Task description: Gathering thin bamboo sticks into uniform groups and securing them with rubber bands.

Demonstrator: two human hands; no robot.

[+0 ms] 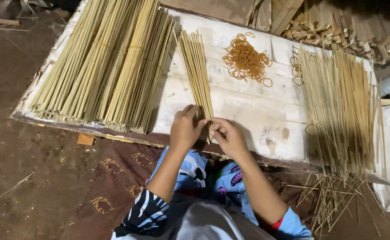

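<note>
I see small bundle of bamboo sticks point(198, 75) on white tabletop point(257, 111), long axis running away from me, slightly leftward; near end sits between both grips; left hand point(185, 129) and right hand point(228, 135) pinching that end, equally close

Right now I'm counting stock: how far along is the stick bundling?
Done: banded bundles lie stacked at the board's left. In hand: the left hand and right hand grip the near end of a small bunch of sticks. Left: a loose heap of sticks at the right, with rubber bands between.
</note>
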